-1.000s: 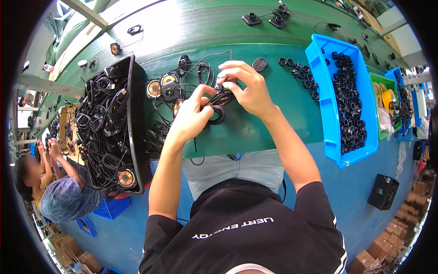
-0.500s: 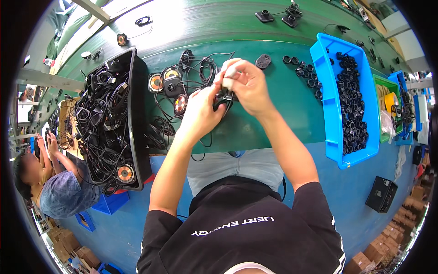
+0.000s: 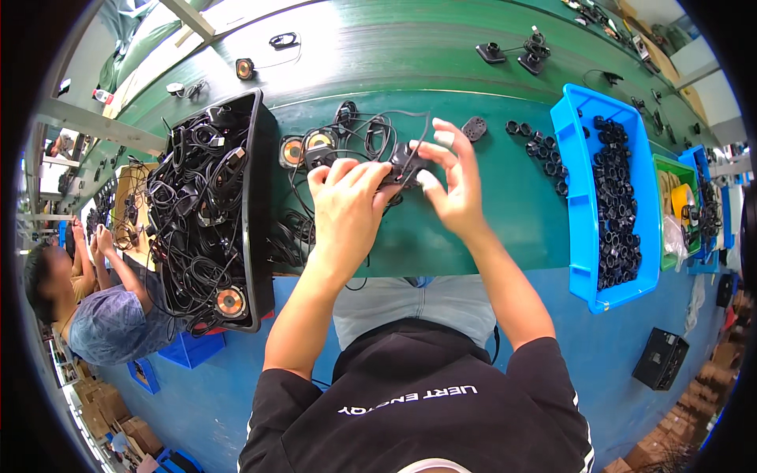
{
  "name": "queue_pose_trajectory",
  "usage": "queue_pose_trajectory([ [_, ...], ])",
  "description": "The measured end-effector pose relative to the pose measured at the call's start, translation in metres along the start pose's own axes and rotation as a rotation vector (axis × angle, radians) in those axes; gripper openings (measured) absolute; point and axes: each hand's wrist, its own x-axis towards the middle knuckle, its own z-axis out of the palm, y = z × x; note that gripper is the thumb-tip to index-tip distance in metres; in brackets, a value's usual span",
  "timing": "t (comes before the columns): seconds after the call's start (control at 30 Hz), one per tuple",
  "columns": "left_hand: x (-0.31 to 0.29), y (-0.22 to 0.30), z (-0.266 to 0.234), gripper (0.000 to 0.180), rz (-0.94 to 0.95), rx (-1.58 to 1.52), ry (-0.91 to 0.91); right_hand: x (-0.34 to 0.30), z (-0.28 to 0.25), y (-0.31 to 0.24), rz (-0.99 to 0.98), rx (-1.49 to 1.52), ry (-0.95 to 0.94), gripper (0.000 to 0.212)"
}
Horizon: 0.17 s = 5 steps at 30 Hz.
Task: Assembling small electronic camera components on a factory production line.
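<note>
My left hand point(image 3: 345, 217) is closed, palm down, around the near side of a small black device point(image 3: 404, 160) with a thin black cable. Its fingers hide part of the device. Just right of it, my right hand point(image 3: 456, 181) has thumb and fingers spread, the tips at or close to the device and its cable; whether they touch cannot be made out. Beyond my left hand lie coiled black cables point(image 3: 378, 135) and round copper-faced discs point(image 3: 292, 150). A dark oval part with holes point(image 3: 475, 128) rests on the green bench beyond my right hand.
A black bin point(image 3: 262, 205) heaped with cabled devices stands at left. To the right, a blue bin point(image 3: 582, 236) holds many black rings, with loose rings point(image 3: 544, 150) beside it. A green crate point(image 3: 670, 169) stands farther right. A co-worker point(image 3: 110, 315) is at far left.
My right hand has come off the device and spread its fingers. My left hand has turned palm down over it, and the device sits lower, nearer the bench. The whole view has shifted slightly.
</note>
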Motion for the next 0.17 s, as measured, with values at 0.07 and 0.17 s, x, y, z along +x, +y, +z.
queue_pose_trajectory([
  [0.07, 0.007, -0.001, -0.013, 0.019, -0.13, -0.109, -0.054, -0.008, -0.009, 0.008, -0.052, -0.12, -0.141, 0.04],
  [0.17, 0.02, -0.003, -0.031, 0.019, -0.501, -0.468, -0.226, -0.018, -0.032, 0.022, -0.21, -0.511, -0.54, 0.052],
])
